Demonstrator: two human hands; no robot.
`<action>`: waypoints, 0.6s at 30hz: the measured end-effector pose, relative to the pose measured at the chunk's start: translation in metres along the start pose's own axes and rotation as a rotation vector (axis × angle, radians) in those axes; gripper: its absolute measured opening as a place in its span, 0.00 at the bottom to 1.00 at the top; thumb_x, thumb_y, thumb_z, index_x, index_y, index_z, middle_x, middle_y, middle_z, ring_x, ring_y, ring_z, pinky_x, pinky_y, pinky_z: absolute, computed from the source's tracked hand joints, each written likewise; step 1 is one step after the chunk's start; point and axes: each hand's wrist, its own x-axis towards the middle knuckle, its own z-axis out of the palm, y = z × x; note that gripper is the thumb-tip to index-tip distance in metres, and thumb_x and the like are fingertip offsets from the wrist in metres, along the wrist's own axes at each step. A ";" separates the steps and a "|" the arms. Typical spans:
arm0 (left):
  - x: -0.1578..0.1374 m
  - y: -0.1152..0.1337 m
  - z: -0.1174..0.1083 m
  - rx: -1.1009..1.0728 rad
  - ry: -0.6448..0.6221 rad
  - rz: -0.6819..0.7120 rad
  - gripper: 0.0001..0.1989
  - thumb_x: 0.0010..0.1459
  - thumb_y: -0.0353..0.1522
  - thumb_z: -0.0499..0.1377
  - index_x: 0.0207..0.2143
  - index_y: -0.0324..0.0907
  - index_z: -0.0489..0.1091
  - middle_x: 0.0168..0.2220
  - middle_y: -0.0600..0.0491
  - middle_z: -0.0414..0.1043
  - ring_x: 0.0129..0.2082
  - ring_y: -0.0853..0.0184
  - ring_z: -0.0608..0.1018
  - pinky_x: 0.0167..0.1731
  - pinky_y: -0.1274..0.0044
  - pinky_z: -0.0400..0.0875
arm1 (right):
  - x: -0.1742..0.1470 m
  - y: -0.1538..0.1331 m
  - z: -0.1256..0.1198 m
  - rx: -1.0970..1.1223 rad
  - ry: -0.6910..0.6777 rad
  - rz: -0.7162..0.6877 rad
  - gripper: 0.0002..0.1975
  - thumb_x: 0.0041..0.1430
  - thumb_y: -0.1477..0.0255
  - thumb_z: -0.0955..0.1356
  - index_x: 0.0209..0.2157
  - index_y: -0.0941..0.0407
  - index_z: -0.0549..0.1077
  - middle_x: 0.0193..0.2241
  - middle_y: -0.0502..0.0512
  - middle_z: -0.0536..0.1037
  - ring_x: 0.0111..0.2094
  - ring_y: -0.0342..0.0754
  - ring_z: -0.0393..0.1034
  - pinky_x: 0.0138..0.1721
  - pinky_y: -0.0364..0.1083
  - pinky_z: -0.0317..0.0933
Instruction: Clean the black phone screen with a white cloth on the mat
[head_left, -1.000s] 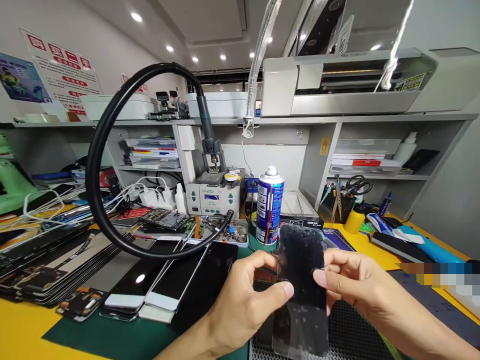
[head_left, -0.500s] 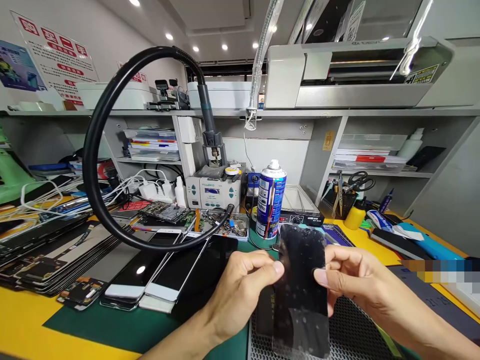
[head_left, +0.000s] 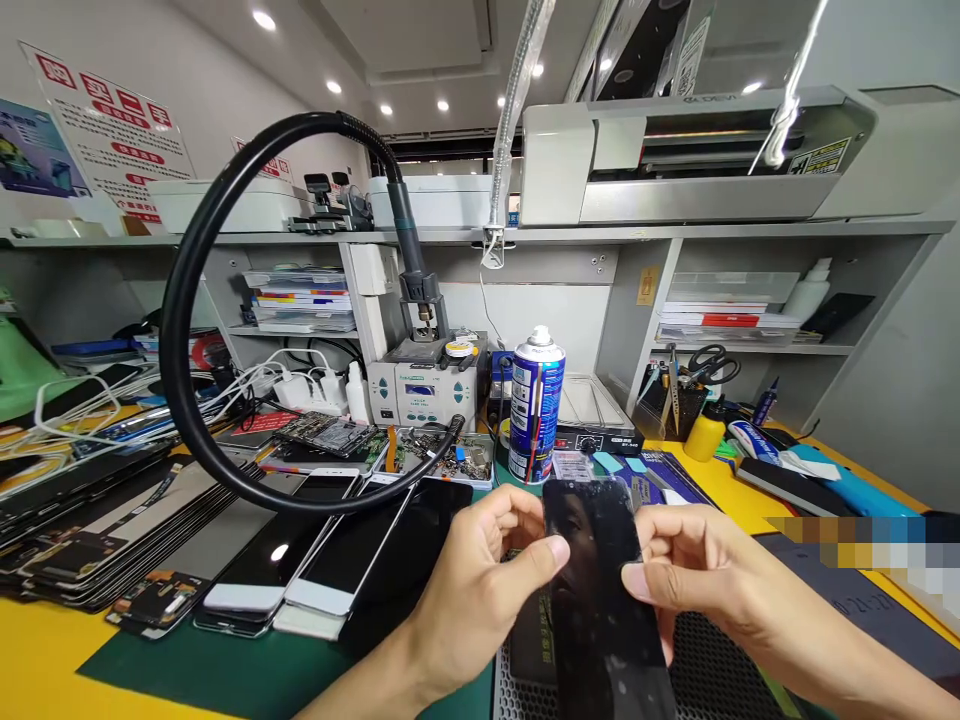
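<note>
A black phone screen with smudges and spots on its glossy face is held up in front of me, its lower end cut off by the frame. My left hand grips its left edge, thumb on the front. On the opposite edge, my right hand pinches it with the thumb on the glass and fingers behind. Below lies a perforated black mat. A dark flat block with yellowish lettering rests on the mat, partly hidden by the screen and my left hand.
A blue spray can stands behind the screen. Several phones and a stack of screens lie to the left. The thick black hose of the hot air station loops over them. Scissors stand in a holder at right.
The phone screen sits slightly lower in view and has tilted, its top leaning left. Both hands keep hold of it. The camera view has shifted a little.
</note>
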 end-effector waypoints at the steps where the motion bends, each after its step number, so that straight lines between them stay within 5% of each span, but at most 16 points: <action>1: 0.001 0.001 0.000 -0.026 0.020 -0.024 0.12 0.55 0.37 0.66 0.34 0.40 0.68 0.28 0.58 0.65 0.30 0.70 0.67 0.34 0.77 0.63 | 0.000 0.000 0.000 0.000 -0.007 0.009 0.19 0.54 0.61 0.76 0.23 0.56 0.67 0.20 0.46 0.68 0.21 0.46 0.69 0.27 0.46 0.67; 11: 0.002 0.001 -0.006 0.101 0.072 -0.019 0.19 0.63 0.43 0.58 0.26 0.38 0.69 0.26 0.55 0.67 0.29 0.69 0.67 0.32 0.76 0.62 | 0.001 0.002 -0.001 -0.016 -0.013 0.041 0.22 0.53 0.60 0.76 0.22 0.55 0.63 0.19 0.43 0.61 0.20 0.43 0.65 0.25 0.44 0.67; 18: 0.000 -0.004 -0.003 0.025 0.019 -0.043 0.15 0.53 0.39 0.68 0.35 0.38 0.70 0.31 0.53 0.71 0.32 0.67 0.70 0.36 0.74 0.65 | -0.002 0.003 0.006 -0.048 -0.043 0.080 0.24 0.51 0.58 0.77 0.21 0.55 0.62 0.17 0.42 0.60 0.19 0.40 0.55 0.24 0.43 0.67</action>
